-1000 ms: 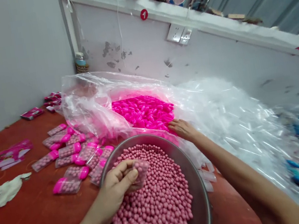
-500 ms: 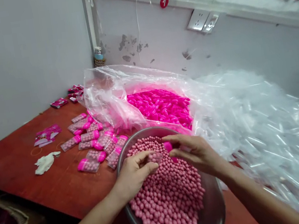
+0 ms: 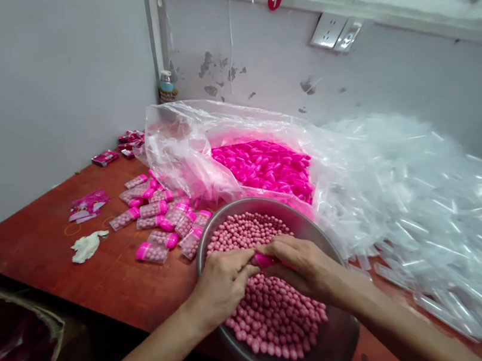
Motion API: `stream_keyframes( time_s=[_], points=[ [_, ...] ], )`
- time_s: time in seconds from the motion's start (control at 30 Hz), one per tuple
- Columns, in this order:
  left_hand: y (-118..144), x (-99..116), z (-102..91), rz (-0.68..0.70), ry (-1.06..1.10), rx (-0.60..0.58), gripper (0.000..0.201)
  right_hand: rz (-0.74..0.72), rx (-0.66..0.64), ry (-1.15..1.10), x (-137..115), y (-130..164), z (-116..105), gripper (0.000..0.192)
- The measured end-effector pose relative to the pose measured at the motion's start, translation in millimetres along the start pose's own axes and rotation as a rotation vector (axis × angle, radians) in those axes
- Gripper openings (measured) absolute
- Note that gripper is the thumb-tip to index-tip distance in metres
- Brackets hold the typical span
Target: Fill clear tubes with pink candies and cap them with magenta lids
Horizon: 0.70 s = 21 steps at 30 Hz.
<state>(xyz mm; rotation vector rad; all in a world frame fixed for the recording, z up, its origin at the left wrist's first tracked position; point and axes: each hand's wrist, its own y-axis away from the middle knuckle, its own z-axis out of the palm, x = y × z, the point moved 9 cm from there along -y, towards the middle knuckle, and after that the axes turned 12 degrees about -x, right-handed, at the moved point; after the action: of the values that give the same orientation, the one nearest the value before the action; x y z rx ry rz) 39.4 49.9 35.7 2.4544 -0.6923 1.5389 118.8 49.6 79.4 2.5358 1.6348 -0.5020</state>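
A round metal bowl (image 3: 337, 341) heaped with small pink candy balls (image 3: 274, 314) sits at the table's near edge. Over it my left hand (image 3: 222, 283) grips a small clear container, mostly hidden by my fingers. My right hand (image 3: 301, 265) meets it and holds a bright pink cap (image 3: 262, 260) against the container's end. Just behind the bowl an open plastic bag (image 3: 181, 147) holds a heap of bright pink caps (image 3: 268, 167). Several filled, capped containers (image 3: 160, 216) lie on the red table left of the bowl.
A big pile of empty clear containers (image 3: 419, 190) spreads to the right. A white crumpled glove (image 3: 88, 247) and pink packets (image 3: 88, 204) lie at the left of the table. A cardboard box (image 3: 17, 352) stands below the table's left edge. Walls close the back and left.
My right hand left the bag of caps, came over the bowl with a pink cap and now presses it against the container in my left hand. The view shifted left and down.
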Motion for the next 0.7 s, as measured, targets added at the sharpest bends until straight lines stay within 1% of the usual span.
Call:
stream_keyframes(
  time_s=[0.1, 0.17, 0.2, 0.23, 0.3, 0.37, 0.43, 0.47, 0.53, 0.6, 0.7],
  points=[
    [1.8, 0.1, 3.0, -0.001, -0.107, -0.015, 0.02, 0.022, -0.028, 0.081, -5.3, -3.3, 6.0, 0.013],
    [1.2, -0.7, -0.5, 0.001, -0.064, 0.011, 0.02, 0.025, -0.014, 0.046, -3.6, -5.3, 3.8, 0.013],
    [0.3, -2.1, -3.5, 0.002, 0.011, 0.03, 0.02, 0.033, 0.007, -0.016, 0.0, -5.4, 0.9, 0.013],
    [-1.1, -4.5, -6.1, 0.003, 0.122, 0.046, 0.019, 0.058, 0.035, -0.116, 6.8, -4.3, -2.3, 0.014],
    [-4.8, -13.3, -7.5, -0.015, 0.425, 0.051, 0.02, 0.139, 0.098, -0.424, 27.2, 2.2, -4.3, 0.025],
    [-8.1, -23.5, -2.6, -0.059, 0.744, 0.027, 0.025, 0.216, 0.169, -0.786, 48.7, 13.3, 2.5, 0.034],
    [-9.7, -28.8, 2.7, -0.091, 0.949, 0.002, 0.03, 0.25, 0.243, -1.079, 63.6, 23.8, 13.2, 0.038],
    [-10.2, -28.5, 3.6, -0.085, 0.984, -0.008, 0.03, 0.261, 0.273, -1.176, 68.6, 27.4, 18.1, 0.037],
    [-11.0, -24.2, 2.4, -0.047, 0.953, -0.022, 0.027, 0.299, 0.307, -1.28, 75.0, 30.2, 25.9, 0.032],
    [-11.5, -21.0, 0.7, -0.017, 0.911, -0.02, 0.023, 0.343, 0.318, -1.304, 77.6, 28.3, 28.5, 0.026],
    [-12.0, -26.8, 1.4, -0.047, 0.989, 0.017, 0.024, 0.374, 0.34, -1.338, 78.9, 24.9, 25.6, 0.021]
  ],
)
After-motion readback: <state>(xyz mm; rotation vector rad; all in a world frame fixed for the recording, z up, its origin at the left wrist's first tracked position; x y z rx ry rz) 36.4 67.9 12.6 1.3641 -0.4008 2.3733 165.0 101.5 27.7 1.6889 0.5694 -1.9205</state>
